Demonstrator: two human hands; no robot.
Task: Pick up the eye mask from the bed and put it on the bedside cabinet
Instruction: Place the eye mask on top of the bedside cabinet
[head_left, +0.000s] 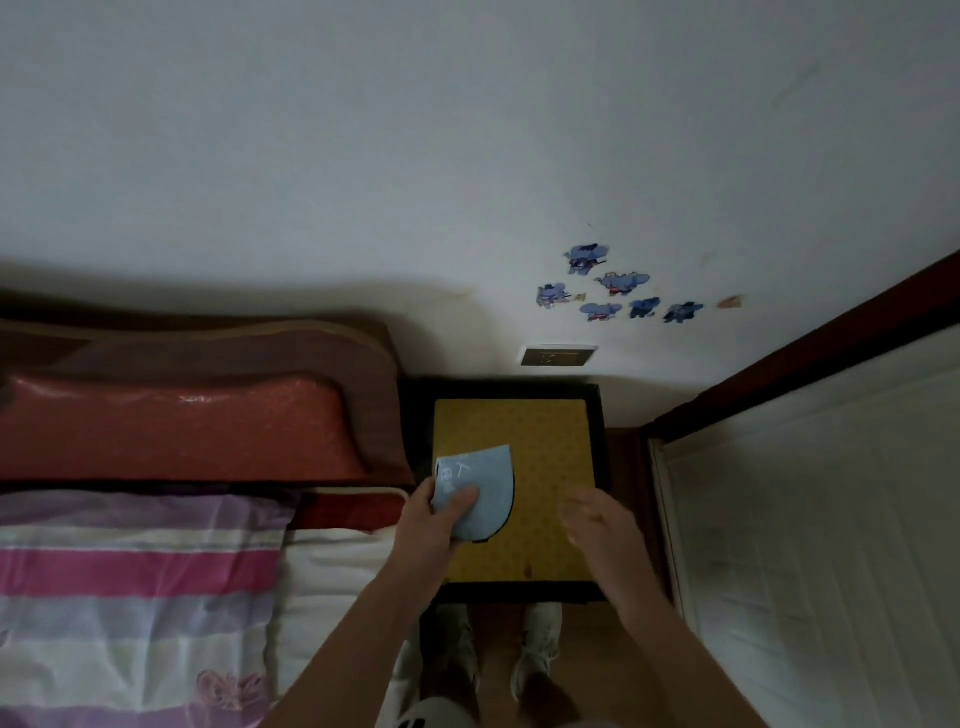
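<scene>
A light blue eye mask (485, 480) with a dark edge is folded in my left hand (434, 519), which grips its lower left part over the left half of the bedside cabinet (550, 441). The cabinet has a yellow top inside a black frame. My right hand (597, 525) hovers over the cabinet's right front part, fingers apart and holding nothing. The bed (332, 577) lies to the left, with a white sheet beside my left forearm.
A red pillow (176, 426) and brown headboard (208, 338) sit at the bed's head. A striped pink and purple quilt (135, 587) covers the bed. A white panel (810, 545) stands right of the cabinet. A wall socket (558, 356) is behind it. My shoes (535, 649) are on the floor.
</scene>
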